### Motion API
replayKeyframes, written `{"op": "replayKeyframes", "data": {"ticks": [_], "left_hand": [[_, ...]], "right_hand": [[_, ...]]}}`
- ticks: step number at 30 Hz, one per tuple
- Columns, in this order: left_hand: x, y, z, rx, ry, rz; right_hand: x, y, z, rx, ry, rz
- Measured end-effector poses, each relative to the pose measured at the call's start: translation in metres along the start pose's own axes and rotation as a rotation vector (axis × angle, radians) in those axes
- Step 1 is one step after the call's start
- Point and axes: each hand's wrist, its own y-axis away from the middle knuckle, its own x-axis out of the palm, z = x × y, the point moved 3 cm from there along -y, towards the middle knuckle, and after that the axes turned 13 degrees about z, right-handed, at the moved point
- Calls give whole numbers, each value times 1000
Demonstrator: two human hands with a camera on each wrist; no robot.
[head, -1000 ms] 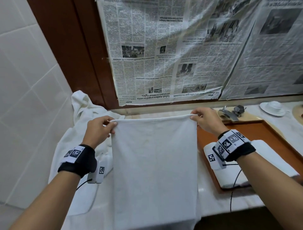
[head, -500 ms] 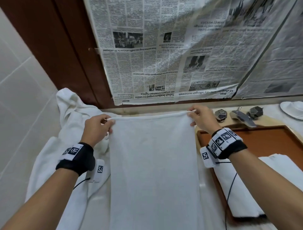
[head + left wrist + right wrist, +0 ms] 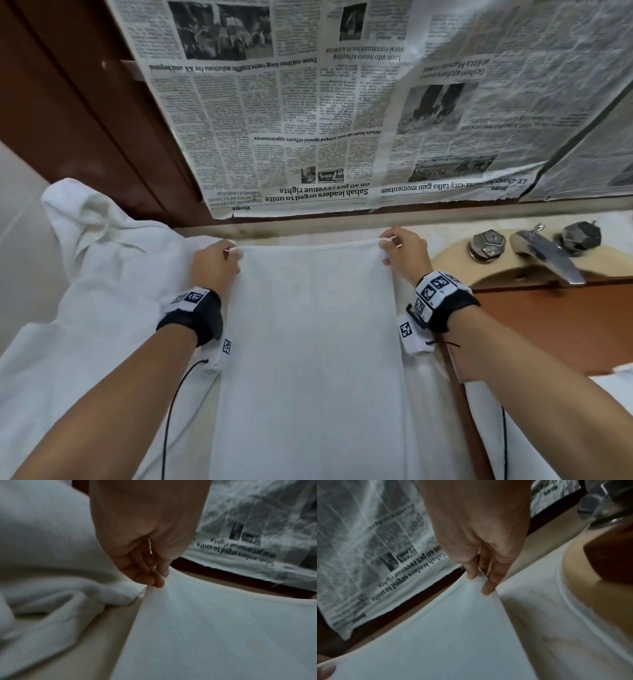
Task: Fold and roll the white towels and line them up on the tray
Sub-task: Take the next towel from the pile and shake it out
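A white towel lies stretched lengthwise on the counter, its far edge near the wall. My left hand pinches its far left corner between thumb and fingers. My right hand pinches the far right corner the same way. The far edge is pulled taut between both hands. A brown wooden tray stands to the right, with a folded white towel on it at the lower right, partly hidden by my right forearm.
A heap of unfolded white towels lies on the left against the tiled wall. Newspaper covers the wall behind the counter. A metal faucet with two faceted knobs stands at the right rear, behind the tray.
Both hands have carried the towel's far edge forward and down toward the wall, so the towel now lies flatter on the counter. The head view has moved closer.
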Motion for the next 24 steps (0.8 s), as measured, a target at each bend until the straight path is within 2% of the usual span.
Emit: {"op": "replayKeyframes", "data": {"ticks": [4, 7, 10, 14, 17, 20, 24], "left_hand": [[23, -26, 20, -70, -228, 73], [32, -32, 22, -94, -321, 57], [34, -28, 22, -98, -267, 33], [34, 5, 15, -20, -127, -46], [38, 41, 17, -16, -106, 16], [48, 83, 28, -21, -114, 119], [64, 133, 38, -60, -163, 237]], "right_hand": [[15, -22, -18, 30, 10, 13], [24, -34, -31, 58, -3, 6], [27, -39, -38, 82, 22, 21], [27, -28, -31, 77, 45, 48], [28, -5, -19, -3, 183, 50], [35, 39, -5, -94, 249, 60], [67, 104, 0, -74, 333, 247]]}}
